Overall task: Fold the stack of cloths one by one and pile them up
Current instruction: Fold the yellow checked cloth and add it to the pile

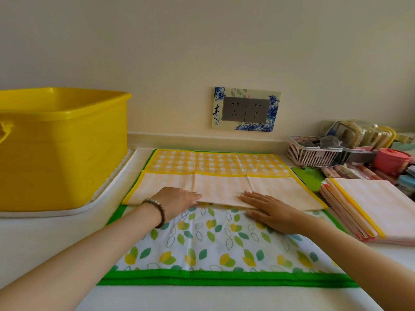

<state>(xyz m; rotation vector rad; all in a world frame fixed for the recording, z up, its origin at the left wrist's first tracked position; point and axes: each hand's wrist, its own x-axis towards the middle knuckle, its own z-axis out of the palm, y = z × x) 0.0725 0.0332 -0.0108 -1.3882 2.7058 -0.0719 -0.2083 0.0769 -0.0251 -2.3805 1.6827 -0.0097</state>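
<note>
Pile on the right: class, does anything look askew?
Slightly. The pile is not squared up: lower cloths stick out past the left edge of the top cloth, so the layers look fanned.

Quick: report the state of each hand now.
Left hand: open, straight fingers touching the yellow checked cloth at its folded edge.
Right hand: open, flat, pressing the same fold.

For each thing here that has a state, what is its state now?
Yellow cloth: folded once, pale back up.
Leaf cloth: spread flat underneath.
Pile: folded cloths, stacked.
Tub: open, no lid.
Left hand: flat, on the fold.
Right hand: flat, on the fold.
Red pot: lid on.
</note>
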